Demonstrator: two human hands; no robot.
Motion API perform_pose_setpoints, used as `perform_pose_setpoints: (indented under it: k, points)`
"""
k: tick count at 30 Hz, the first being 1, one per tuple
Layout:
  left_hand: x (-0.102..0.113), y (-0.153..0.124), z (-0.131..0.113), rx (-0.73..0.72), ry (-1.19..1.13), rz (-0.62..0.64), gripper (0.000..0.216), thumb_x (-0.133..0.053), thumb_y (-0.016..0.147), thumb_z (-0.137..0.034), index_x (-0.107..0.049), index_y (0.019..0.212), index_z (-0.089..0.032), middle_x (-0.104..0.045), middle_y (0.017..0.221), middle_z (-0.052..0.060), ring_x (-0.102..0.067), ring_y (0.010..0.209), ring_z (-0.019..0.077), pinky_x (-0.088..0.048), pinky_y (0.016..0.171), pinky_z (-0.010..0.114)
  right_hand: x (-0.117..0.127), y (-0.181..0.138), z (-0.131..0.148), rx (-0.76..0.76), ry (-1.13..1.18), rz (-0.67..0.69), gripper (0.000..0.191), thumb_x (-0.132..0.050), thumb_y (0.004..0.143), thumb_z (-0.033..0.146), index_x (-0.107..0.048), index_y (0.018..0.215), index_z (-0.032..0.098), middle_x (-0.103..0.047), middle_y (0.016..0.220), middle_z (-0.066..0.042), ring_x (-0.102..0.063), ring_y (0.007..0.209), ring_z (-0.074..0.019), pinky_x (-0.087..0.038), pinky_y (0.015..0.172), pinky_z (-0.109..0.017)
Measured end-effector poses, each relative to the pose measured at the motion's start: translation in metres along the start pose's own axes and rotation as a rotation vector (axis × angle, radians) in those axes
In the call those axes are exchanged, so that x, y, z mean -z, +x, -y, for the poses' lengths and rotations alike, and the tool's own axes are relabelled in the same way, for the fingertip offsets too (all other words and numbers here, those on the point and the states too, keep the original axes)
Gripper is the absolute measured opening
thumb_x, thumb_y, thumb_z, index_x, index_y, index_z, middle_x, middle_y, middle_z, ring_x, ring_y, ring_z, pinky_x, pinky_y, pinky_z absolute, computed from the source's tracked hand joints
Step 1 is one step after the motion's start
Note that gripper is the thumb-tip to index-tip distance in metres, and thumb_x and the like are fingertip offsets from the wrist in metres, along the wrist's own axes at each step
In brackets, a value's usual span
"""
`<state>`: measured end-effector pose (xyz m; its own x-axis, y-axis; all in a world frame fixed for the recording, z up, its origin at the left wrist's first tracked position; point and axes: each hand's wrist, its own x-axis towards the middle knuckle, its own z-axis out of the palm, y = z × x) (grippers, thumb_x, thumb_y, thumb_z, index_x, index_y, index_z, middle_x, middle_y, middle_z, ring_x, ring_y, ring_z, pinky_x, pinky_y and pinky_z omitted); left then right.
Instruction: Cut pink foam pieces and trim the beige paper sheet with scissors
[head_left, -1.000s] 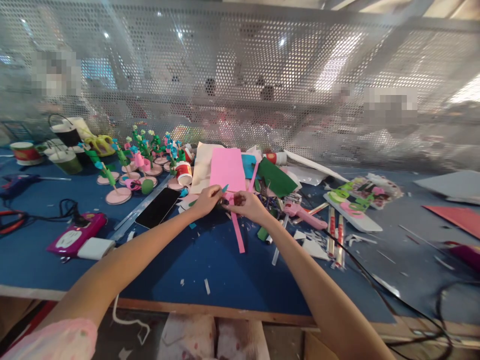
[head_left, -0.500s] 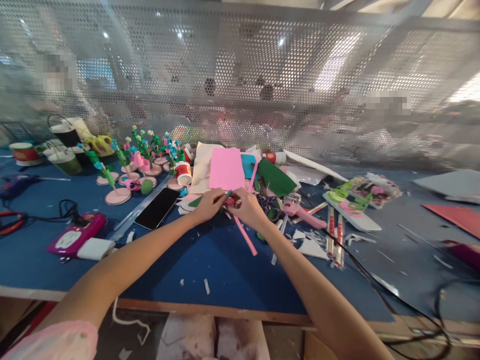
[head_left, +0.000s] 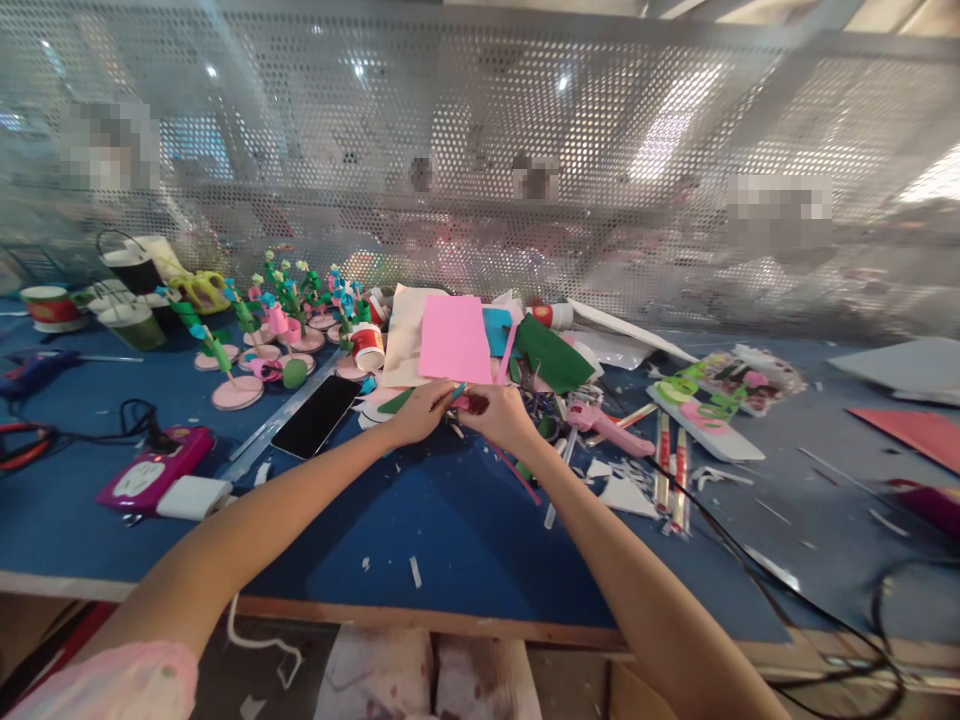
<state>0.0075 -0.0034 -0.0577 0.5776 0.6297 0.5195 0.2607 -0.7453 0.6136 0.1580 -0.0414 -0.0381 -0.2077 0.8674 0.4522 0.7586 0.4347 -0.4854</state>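
Above the middle of the table, my left hand (head_left: 421,413) is closed, its fingertips pinching a small teal-blue piece (head_left: 458,391). My right hand (head_left: 499,412) meets it there, its bent fingers closed on a pink paper strip (head_left: 519,474), whose loose tail hangs out below the palm to the right. Where the fingertips come together, the strip's other end is partly hidden. Just behind both hands lies a pink paper sheet (head_left: 454,338) on a cream sheet (head_left: 402,335). A dark green sheet (head_left: 555,357) lies behind my right hand.
At left stand several small paper flowers on round pink bases (head_left: 237,393), a black phone (head_left: 315,418) and a magenta device (head_left: 154,468). To the right are a pink glue gun (head_left: 611,430), white scraps (head_left: 628,495) and a black cable (head_left: 720,540). A perforated metal screen (head_left: 480,150) rises behind.
The pink strip's tail has swung to the right and now shows thin and edge-on. My right hand has turned slightly; both hands stay in about the same place.
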Motion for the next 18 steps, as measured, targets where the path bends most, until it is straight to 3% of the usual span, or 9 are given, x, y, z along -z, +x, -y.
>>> perform_pose_setpoints:
  k: [4, 8, 11, 15, 18]
  points:
    - [0.0003, 0.0000, 0.0008, 0.032, -0.025, 0.006, 0.020, -0.035, 0.085, -0.021, -0.037, 0.065, -0.017, -0.040, 0.064, -0.002, -0.036, 0.062, 0.0107, -0.029, 0.060, 0.023, -0.0020, 0.0002, -0.0007, -0.043, 0.020, -0.040, 0.016, -0.054, 0.061, 0.023, -0.065, 0.065, 0.013, -0.054, 0.049, 0.001, -0.047, 0.047, -0.0096, -0.033, 0.049, -0.020]
    - [0.0011, 0.0001, -0.0007, 0.109, -0.045, -0.045, 0.022, -0.034, 0.085, -0.022, -0.035, 0.064, -0.017, -0.037, 0.061, -0.003, -0.034, 0.059, 0.0104, -0.027, 0.058, 0.024, -0.0040, 0.0017, -0.0048, -0.132, 0.110, -0.080, 0.025, -0.057, 0.060, 0.027, -0.065, 0.079, 0.012, -0.060, 0.056, -0.002, -0.053, 0.051, -0.0121, -0.039, 0.052, -0.022]
    - [0.0011, 0.0003, -0.0016, 0.149, -0.041, -0.064, 0.023, -0.036, 0.084, -0.021, -0.034, 0.061, -0.017, -0.035, 0.059, -0.004, -0.033, 0.058, 0.0101, -0.026, 0.057, 0.024, -0.0045, 0.0028, -0.0082, -0.175, 0.147, -0.063, 0.024, -0.059, 0.060, 0.029, -0.064, 0.074, 0.011, -0.062, 0.058, -0.004, -0.056, 0.053, -0.0137, -0.041, 0.052, -0.022]
    - [0.0000, -0.0001, -0.0017, 0.173, -0.083, -0.088, 0.025, -0.037, 0.085, -0.028, -0.040, 0.063, -0.016, -0.039, 0.061, -0.003, -0.036, 0.059, 0.0102, -0.029, 0.057, 0.024, -0.0041, 0.0023, -0.0083, -0.129, 0.039, -0.070, 0.015, -0.057, 0.063, 0.025, -0.063, 0.068, 0.012, -0.060, 0.054, -0.003, -0.054, 0.051, -0.0136, -0.039, 0.052, -0.023]
    - [-0.0022, -0.0013, 0.0009, 0.177, -0.154, -0.125, 0.023, -0.046, 0.080, -0.038, -0.048, 0.078, -0.015, -0.047, 0.074, 0.000, -0.044, 0.067, 0.0112, -0.035, 0.059, 0.023, -0.0035, 0.0018, -0.0053, -0.087, -0.033, -0.053, 0.013, -0.055, 0.062, 0.018, -0.063, 0.071, 0.013, -0.062, 0.059, -0.003, -0.057, 0.055, -0.0149, -0.040, 0.056, -0.024]
